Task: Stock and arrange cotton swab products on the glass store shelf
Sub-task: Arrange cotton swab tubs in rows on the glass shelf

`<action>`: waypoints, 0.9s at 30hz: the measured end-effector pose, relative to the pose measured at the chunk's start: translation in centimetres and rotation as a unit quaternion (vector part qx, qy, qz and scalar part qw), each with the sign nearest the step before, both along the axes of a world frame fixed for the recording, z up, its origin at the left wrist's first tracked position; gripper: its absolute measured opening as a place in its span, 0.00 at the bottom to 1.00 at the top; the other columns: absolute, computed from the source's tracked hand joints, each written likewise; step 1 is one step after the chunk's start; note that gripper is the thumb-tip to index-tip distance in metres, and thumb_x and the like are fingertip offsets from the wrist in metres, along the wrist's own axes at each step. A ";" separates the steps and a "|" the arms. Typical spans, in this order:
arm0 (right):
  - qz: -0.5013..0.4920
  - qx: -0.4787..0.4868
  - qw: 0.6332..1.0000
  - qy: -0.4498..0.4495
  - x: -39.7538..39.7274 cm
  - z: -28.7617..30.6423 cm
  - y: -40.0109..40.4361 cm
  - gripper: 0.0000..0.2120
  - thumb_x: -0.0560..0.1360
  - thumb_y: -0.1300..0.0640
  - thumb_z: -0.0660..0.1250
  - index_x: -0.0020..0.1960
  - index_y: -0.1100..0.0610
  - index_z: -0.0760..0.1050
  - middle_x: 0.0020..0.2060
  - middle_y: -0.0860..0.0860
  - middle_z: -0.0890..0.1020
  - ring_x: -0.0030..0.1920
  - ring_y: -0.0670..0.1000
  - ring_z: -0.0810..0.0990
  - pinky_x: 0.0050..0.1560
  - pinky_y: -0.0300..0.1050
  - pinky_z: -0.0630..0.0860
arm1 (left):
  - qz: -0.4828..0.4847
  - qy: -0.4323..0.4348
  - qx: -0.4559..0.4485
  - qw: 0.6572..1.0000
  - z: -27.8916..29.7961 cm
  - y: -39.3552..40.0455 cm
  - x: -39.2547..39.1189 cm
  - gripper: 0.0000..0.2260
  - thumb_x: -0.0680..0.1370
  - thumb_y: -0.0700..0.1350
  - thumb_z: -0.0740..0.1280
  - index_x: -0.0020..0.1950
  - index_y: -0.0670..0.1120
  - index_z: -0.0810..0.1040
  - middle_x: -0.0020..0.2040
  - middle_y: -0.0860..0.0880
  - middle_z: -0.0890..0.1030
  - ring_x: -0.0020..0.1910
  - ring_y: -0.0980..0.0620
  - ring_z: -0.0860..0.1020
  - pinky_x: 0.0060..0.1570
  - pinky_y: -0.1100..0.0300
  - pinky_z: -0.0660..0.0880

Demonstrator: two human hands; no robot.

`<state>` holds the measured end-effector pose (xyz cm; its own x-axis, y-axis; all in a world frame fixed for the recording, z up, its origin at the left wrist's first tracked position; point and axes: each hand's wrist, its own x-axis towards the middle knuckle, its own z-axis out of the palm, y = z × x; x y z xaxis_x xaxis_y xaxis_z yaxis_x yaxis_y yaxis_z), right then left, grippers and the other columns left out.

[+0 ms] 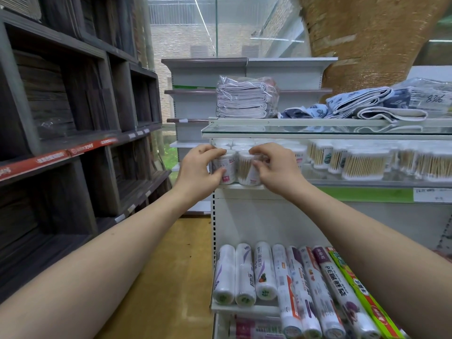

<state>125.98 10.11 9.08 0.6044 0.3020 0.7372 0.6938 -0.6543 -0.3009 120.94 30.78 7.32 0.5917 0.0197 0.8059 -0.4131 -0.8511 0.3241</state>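
Observation:
Two round clear tubs of cotton swabs stand side by side at the left front corner of the glass shelf [367,183]. My left hand [199,170] grips the left tub [227,167], which carries a white and pink label. My right hand [275,167] grips the right tub [245,171], whose wooden sticks show through the plastic. More white-lidded tubs stand behind these two. Several further cotton swab tubs [364,165] line the shelf to the right.
A glass top shelf [318,128] above holds bagged folded towels [244,97] and blue patterned cloths [362,105]. Below lie rolls of plastic bags and cling film [288,282]. Dark wooden shelving [73,133] lines the left side, with wooden floor [171,277] between.

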 end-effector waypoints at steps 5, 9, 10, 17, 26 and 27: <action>-0.020 0.024 1.000 0.001 0.7 0.0 0.6 0.13 0.73 0.53 0.74 0.56 0.55 0.82 0.49 0.53 0.78 0.53 0.55 0.75 0.51 0.42 0.66 | 0.007 -0.007 -0.006 1.000 0.1 -0.3 0.2 0.19 0.73 0.43 0.77 0.64 0.46 0.82 0.59 0.47 0.80 0.61 0.49 0.75 0.60 0.63 0.64; -0.022 -0.004 1.000 -0.015 0.5 -0.5 0.7 0.13 0.74 0.58 0.72 0.59 0.54 0.82 0.53 0.54 0.78 0.56 0.57 0.74 0.55 0.45 0.70 | 0.010 -0.004 -0.004 1.000 0.1 -0.3 0.3 0.20 0.73 0.44 0.77 0.64 0.46 0.82 0.60 0.47 0.80 0.62 0.47 0.75 0.61 0.60 0.66; -0.021 -0.011 1.000 -0.014 0.6 -0.6 0.7 0.14 0.74 0.60 0.71 0.59 0.54 0.81 0.54 0.53 0.79 0.56 0.57 0.75 0.56 0.46 0.70 | 0.009 -0.005 -0.009 1.000 0.1 -0.3 0.2 0.20 0.72 0.43 0.77 0.64 0.46 0.82 0.59 0.47 0.80 0.62 0.47 0.76 0.60 0.61 0.65; -0.011 0.013 1.000 -0.012 0.4 -0.6 0.7 0.14 0.74 0.58 0.73 0.59 0.53 0.82 0.53 0.52 0.80 0.54 0.54 0.76 0.55 0.48 0.73 | -0.004 -0.007 -0.037 0.999 -0.5 -0.7 0.1 0.20 0.71 0.37 0.75 0.63 0.44 0.83 0.60 0.46 0.80 0.63 0.46 0.74 0.61 0.66 0.61; -0.014 0.042 0.998 -0.048 -0.9 -0.8 -0.2 0.17 0.73 0.60 0.72 0.61 0.57 0.81 0.54 0.53 0.81 0.54 0.54 0.79 0.58 0.50 0.75 | -0.014 -0.019 -0.024 0.999 -0.8 0.5 -0.1 0.20 0.72 0.45 0.74 0.63 0.45 0.82 0.61 0.47 0.81 0.63 0.46 0.76 0.64 0.63 0.64; -0.019 0.048 0.997 -0.051 -1.0 -0.9 -0.4 0.17 0.73 0.61 0.72 0.61 0.58 0.81 0.54 0.53 0.81 0.54 0.54 0.79 0.58 0.51 0.76 | -0.015 -0.023 -0.027 0.999 -0.9 0.7 -0.2 0.20 0.72 0.46 0.72 0.63 0.45 0.83 0.61 0.48 0.81 0.63 0.47 0.76 0.64 0.62 0.64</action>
<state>125.00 9.75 8.16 0.5342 0.2048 0.8202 0.6996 -0.6518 -0.2929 120.70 31.50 6.39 0.5547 0.0464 0.8307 -0.4538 -0.8200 0.3488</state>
